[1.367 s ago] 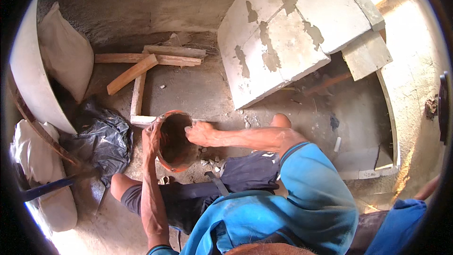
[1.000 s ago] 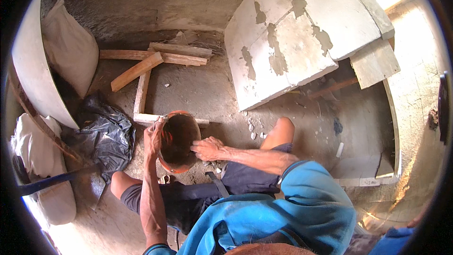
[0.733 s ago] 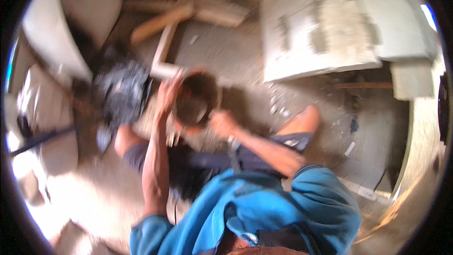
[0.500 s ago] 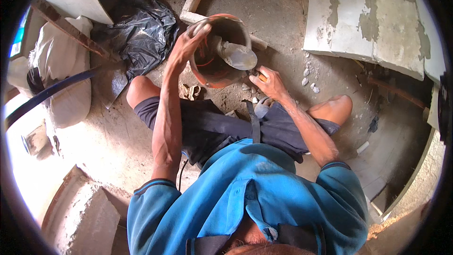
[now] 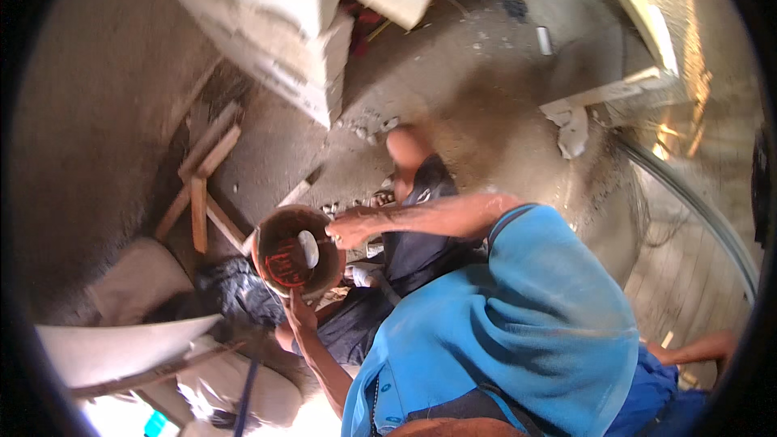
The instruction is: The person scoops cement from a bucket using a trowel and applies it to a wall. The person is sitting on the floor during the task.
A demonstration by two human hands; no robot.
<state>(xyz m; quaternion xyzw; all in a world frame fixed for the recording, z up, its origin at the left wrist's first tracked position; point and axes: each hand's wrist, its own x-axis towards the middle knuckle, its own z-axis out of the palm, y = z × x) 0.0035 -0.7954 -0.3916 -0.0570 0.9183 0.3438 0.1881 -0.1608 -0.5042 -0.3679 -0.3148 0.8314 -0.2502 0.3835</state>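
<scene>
A reddish-orange bucket (image 5: 275,231) stands between my knees, with greyish residue inside. My left hand (image 5: 300,312) grips its rim on the side close to my body, fingers curled over the edge. At the opposite side of the rim, my right hand (image 5: 350,229) is closed round the handle of a trowel. The trowel's rounded pale blade (image 5: 308,249) sits within the bucket's mouth. Its handle is mostly hidden by my fingers.
Wooden offcuts (image 5: 199,214) and black plastic sheeting (image 5: 235,291) lie beside the bucket. Large white slabs (image 5: 299,65) rise ahead. A hose (image 5: 700,210) curves along the right. Another person's arm (image 5: 700,350) shows at lower right.
My view has swung round to the right, so the bucket appears farther left and lower. The trowel blade has gone deeper into the bucket. Both hands keep their holds.
</scene>
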